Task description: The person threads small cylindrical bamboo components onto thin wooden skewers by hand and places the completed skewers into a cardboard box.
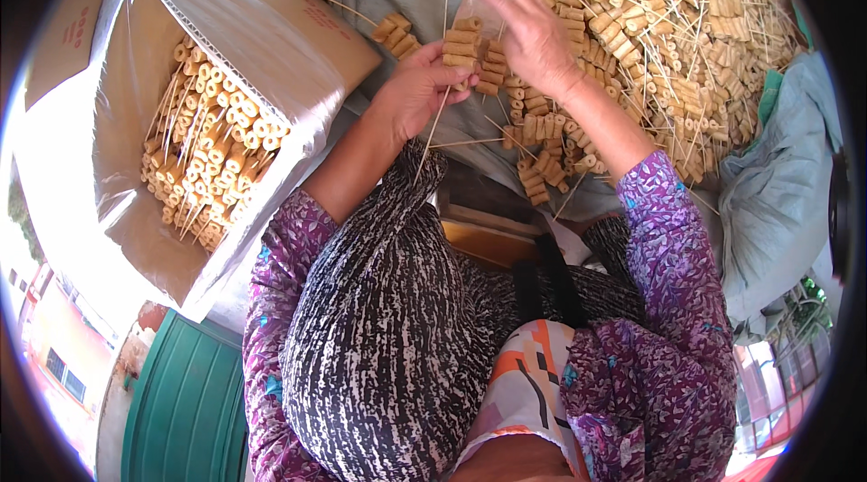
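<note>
1. Two sheets of grey-green cloth show: one [474,155] spreads under a broad heap of skewered snack rolls [668,49], the other [772,198] bunches in folds at the right edge
2. On the left stands an open cardboard carton [316,35], tilted in view, with more skewered rolls [212,148] packed inside, sticks pointing many ways
3. Below the carton is a ribbed green plastic panel [185,401]; past it, a pink building [59,329] sits in strong daylight
4. Glare whitens the left side, the dark lens rim cuts off the corners, and the heap runs out of view at the top
5. Blur softens the right hand [537,40]; its fingers are stretched and slightly bent beside a clear film [490,8], and I cannot tell whether they grip it
6. Curled fingers and thumb of the left hand [423,89] close on the held skewer [462,44], partly covering its lower end
7. That skewer is above the knees, near the heap's left side: short, golden-tan, ridged rolls stacked crosswise, with a thin pale stick slanting down below
</note>
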A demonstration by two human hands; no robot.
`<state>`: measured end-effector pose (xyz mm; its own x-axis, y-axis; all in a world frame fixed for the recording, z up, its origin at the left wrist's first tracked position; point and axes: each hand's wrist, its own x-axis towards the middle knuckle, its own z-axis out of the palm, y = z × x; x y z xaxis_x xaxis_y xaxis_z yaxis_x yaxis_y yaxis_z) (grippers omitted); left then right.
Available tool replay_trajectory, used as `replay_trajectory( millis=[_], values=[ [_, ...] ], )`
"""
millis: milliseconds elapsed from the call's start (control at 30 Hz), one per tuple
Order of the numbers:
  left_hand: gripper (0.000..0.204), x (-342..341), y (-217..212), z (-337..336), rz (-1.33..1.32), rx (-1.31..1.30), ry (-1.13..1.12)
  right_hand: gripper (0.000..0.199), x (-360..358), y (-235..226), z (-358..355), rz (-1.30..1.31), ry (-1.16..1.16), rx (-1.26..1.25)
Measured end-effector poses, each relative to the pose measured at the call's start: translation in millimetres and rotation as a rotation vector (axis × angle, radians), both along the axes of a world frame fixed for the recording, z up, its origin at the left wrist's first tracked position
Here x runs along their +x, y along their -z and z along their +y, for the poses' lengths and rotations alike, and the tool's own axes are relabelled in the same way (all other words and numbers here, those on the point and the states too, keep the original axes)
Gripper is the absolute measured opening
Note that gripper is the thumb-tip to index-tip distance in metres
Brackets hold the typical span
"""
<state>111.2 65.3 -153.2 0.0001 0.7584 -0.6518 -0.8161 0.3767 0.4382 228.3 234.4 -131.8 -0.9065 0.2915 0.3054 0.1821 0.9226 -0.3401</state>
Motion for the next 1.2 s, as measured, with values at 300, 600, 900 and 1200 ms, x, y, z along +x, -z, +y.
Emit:
replay_trajectory(
  millis=[300, 600, 900, 1200],
  values=[
    [0.037, -8.2, -31.7, 0.1, 0.143, 0.158, -0.146, 0.028, -51.4, 100.5, 7.7, -0.253, 0.480, -1.224],
    [0.024, -15.5, -10.9, -0.1, 0.104, 0.125, -0.333, 0.011, -21.3, 55.5, 3.1, -0.353, 0.455, -1.621],
    [0.029, -5.7, -7.7, 8.8, 0.336, -0.119, -0.338, 0.006, 43.5, -26.3, -45.6, -0.287, 0.199, -1.651],
    [0.042, -3.8, -14.5, 3.9, -0.117, 0.232, -0.323, 0.011, 30.2, -7.3, -72.7, -0.308, 0.319, -1.524]
  ],
)
